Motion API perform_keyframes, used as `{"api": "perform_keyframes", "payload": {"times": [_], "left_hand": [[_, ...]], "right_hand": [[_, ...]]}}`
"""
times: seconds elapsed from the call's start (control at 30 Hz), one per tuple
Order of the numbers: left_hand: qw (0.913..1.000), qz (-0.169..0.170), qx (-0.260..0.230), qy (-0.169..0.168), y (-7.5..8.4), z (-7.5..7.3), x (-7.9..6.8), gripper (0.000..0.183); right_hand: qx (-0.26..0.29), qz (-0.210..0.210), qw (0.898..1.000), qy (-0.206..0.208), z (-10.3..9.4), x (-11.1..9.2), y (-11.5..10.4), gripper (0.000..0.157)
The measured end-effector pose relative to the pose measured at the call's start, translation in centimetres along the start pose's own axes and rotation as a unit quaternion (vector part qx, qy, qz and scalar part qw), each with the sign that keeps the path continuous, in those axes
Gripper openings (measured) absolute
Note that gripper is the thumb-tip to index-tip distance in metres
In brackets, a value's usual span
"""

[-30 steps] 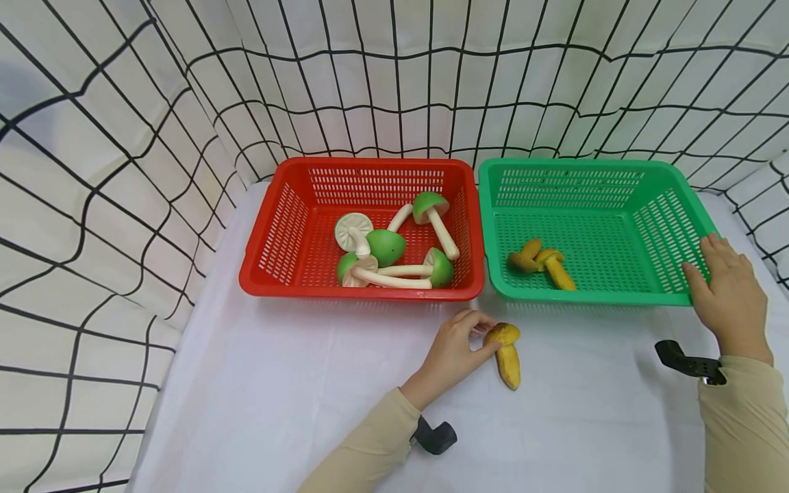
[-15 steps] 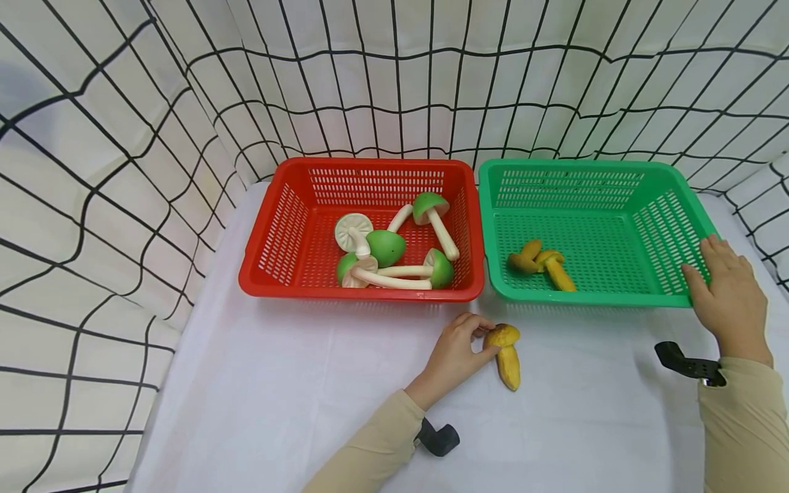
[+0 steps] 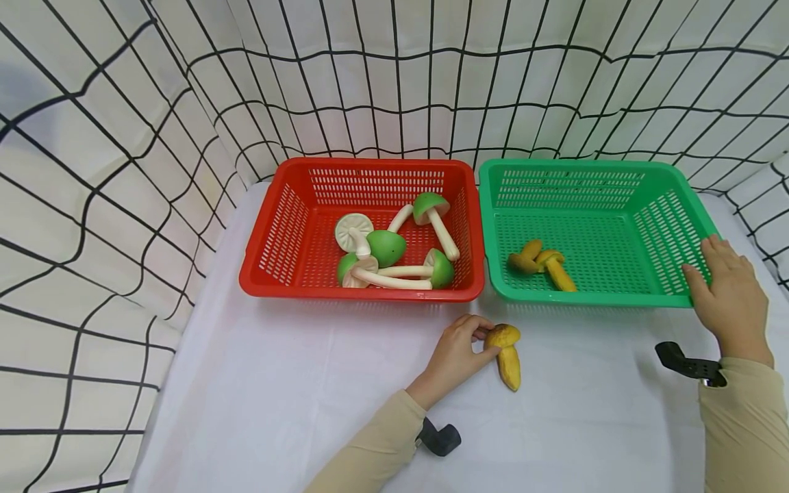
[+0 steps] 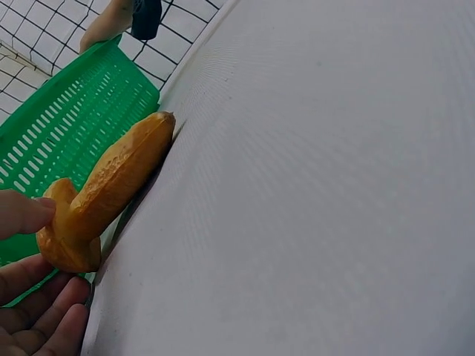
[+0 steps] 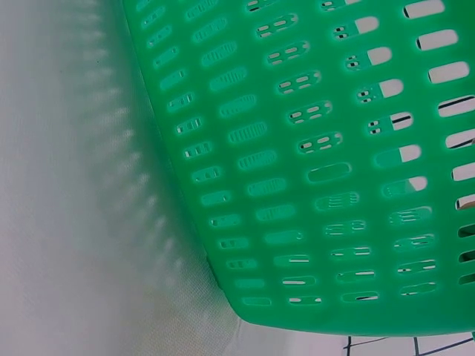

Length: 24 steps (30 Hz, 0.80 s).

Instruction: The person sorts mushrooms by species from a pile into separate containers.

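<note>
In the head view my left hand pinches the cap of a yellow toy mushroom, which lies on the white cloth in front of the baskets. The left wrist view has the thumb on one side of this yellow mushroom's cap and the fingers below, its stem pointing away. Far to the right, my right hand rests with extended fingers on the right rim of the green basket. Only the perforated wall of the green basket fills the right wrist view; the hand is hidden there.
Two brownish-yellow mushrooms lie at the left inside the green basket. Touching or nearly touching it stands a red basket with several green-capped mushrooms. Black wire mesh rises behind and along the left side.
My left hand and sleeve have shifted very slightly to the right and down. The yellow mushroom and my right hand have hardly moved.
</note>
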<state>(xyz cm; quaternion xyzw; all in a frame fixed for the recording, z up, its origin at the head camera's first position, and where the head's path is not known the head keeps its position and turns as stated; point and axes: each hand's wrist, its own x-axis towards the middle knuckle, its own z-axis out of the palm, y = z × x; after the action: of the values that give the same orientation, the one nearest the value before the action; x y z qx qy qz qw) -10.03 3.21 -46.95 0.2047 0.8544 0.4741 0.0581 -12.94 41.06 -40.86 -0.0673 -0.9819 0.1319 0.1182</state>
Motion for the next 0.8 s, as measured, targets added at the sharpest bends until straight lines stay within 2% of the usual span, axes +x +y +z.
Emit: {"api": "perform_keyframes", "payload": {"times": [0.4, 0.57, 0.8], "left_hand": [[0.9996, -0.019, 0.003, -0.021, -0.04, -0.12, 0.19, 0.028], [0.9998, -0.007, 0.01, -0.015, -0.05, -0.22, 0.12, 0.029], [0.9999, -0.01, 0.002, -0.007, 0.09, -0.29, 0.05, 0.028]], "right_hand": [[-0.011, 0.006, 1.0, -0.002, -0.02, 0.08, -0.11, 0.058], [-0.014, 0.008, 1.0, -0.002, 0.0, 0.04, -0.17, 0.059], [-0.012, 0.006, 1.0, 0.001, 0.03, 0.1, -0.11, 0.059]]}}
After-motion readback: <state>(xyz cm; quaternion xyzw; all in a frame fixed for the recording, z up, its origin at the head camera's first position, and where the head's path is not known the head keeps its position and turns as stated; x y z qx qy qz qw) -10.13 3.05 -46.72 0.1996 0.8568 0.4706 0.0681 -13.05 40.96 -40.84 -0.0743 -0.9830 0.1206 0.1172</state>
